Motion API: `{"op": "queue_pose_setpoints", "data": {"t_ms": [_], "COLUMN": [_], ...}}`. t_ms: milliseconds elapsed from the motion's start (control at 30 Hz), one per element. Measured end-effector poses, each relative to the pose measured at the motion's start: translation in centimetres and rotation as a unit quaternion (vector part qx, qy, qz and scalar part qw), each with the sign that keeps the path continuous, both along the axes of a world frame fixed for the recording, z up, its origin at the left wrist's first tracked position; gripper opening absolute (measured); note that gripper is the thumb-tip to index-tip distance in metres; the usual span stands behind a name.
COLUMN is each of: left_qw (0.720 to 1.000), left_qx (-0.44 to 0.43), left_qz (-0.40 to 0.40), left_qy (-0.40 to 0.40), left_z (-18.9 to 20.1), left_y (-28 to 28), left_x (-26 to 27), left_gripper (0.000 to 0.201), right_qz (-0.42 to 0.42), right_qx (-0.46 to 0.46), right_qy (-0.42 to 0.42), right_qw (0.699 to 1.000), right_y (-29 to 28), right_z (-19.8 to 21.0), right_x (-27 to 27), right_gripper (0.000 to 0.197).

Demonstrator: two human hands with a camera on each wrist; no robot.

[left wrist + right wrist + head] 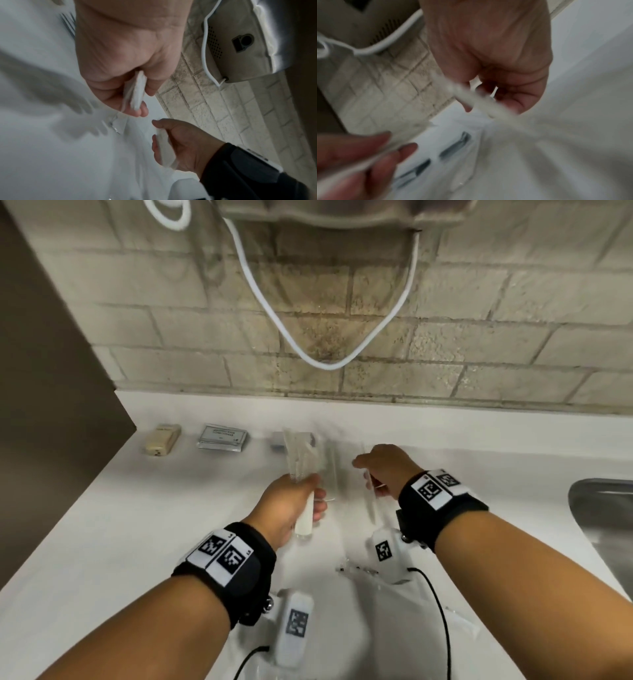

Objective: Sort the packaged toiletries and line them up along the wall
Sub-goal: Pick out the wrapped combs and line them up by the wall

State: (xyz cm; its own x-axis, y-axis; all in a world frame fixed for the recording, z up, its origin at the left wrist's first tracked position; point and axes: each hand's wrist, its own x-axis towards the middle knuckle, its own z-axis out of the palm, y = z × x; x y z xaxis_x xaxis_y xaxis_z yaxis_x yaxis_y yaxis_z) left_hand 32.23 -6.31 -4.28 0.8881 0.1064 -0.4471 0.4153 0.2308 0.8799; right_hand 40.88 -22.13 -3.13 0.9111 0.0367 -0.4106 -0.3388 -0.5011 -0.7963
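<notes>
1. Head view takes in a tiled wall (445,302) with a white countertop (102,525) running along its foot.
2. At the far right, the edge of a metal sink (603,525) is set into the countertop.
3. A beige appliance (325,213) hangs on the wall, and its white cord (270,306) droops in a loop.
4. The left hand (291,505) has its fingers curled round a clear-wrapped white packet (306,515), held above the countertop in front of the wall; the left wrist view shows the same packet (137,92) pinched between thumb and fingers.
5. The right hand (383,467), just beside the left and apart from it, has fingers closed on a second thin clear-wrapped packet (371,501); motion blur hides what is inside it.
6. Three packaged toiletries lie in a row near the wall, left of the hands: a silver sachet (222,438) in the middle, a cream bar packet (162,439) at the left end, and a small grey packet (279,441) on the right, partly behind the clear wrapping.
</notes>
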Motion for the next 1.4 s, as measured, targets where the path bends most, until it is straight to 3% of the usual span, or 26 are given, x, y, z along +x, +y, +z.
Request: {"op": "queue_pose_setpoints", "data": {"t_ms": [133, 200, 233, 300, 367, 433, 533, 667, 733, 800, 867, 900, 1000, 1100, 1400], "left_qw": [0.998, 0.998, 0.998, 0.997, 0.996, 0.995, 0.995, 0.989, 0.970, 0.946, 0.931, 0.926, 0.909, 0.886, 0.888], "left_qx": [-0.056, -0.062, -0.058, -0.054, -0.050, -0.041, 0.026, 0.142, 0.241, 0.317, 0.356, 0.366, 0.398, 0.439, 0.435], "left_qz": [-0.002, -0.011, -0.020, -0.044, -0.054, -0.055, -0.058, -0.024, -0.028, -0.057, -0.083, -0.094, -0.123, -0.149, -0.149], "left_qy": [0.018, 0.012, 0.004, -0.022, -0.044, -0.066, -0.078, -0.038, -0.027, -0.025, -0.025, -0.019, -0.002, -0.001, -0.020], "left_z": [-0.6, -0.8, -0.9, -1.1, -1.0, -1.1, -0.8, -1.6, -2.3, -2.6, -2.6, -2.6, -3.1, -3.4, -4.1], "left_y": [0.9, 1.2, 1.4, 1.4, 1.1, 0.6, -0.4, 0.0, 0.6, 0.9, 0.7, 0.6, 0.2, -0.1, 0.3], "left_x": [0.5, 0.7, 0.8, 1.1, 1.2, 1.6, 2.2, 4.0, 5.1, 5.9, 6.4, 6.6, 6.7, 6.8, 6.9], "left_gripper": [0.018, 0.022, 0.021, 0.019, 0.024, 0.024, 0.008, 0.020, 0.019, 0.018, 0.009, 0.015, 0.036, 0.042, 0.040], "right_qz": [0.074, 0.097, 0.094, 0.062, 0.089, 0.155, 0.147, 0.068, 0.071, 0.089, 0.127, 0.179, 0.325, 0.328, 0.334], "right_qx": [-0.125, -0.208, -0.201, -0.053, 0.088, 0.112, 0.057, -0.065, -0.134, -0.247, -0.289, -0.300, -0.358, -0.360, -0.373], "right_qy": [-0.009, -0.055, -0.085, -0.087, -0.021, 0.026, 0.016, 0.040, 0.054, -0.027, -0.130, -0.160, -0.129, -0.104, -0.108], "right_qw": [0.989, 0.972, 0.971, 0.993, 0.992, 0.981, 0.987, 0.995, 0.987, 0.964, 0.940, 0.923, 0.866, 0.867, 0.859], "right_y": [0.5, 0.3, 0.3, 0.2, 0.4, 0.6, 0.5, -1.6, -2.6, -3.1, -3.0, -2.7, -1.5, -1.3, -1.1], "right_z": [-1.7, -1.5, -1.2, -0.2, 1.1, 1.2, 1.1, -0.2, -1.1, -1.5, -1.3, -1.2, -2.0, -2.6, -2.6], "right_x": [1.9, 2.0, 1.9, 0.9, -0.6, -1.6, -1.3, 2.0, 3.3, 3.4, 2.3, 1.6, 0.2, 1.1, 1.3], "right_gripper": [0.045, 0.047, 0.043, 0.036, 0.030, 0.024, 0.018, 0.026, 0.029, 0.038, 0.051, 0.052, 0.056, 0.060, 0.062]}}
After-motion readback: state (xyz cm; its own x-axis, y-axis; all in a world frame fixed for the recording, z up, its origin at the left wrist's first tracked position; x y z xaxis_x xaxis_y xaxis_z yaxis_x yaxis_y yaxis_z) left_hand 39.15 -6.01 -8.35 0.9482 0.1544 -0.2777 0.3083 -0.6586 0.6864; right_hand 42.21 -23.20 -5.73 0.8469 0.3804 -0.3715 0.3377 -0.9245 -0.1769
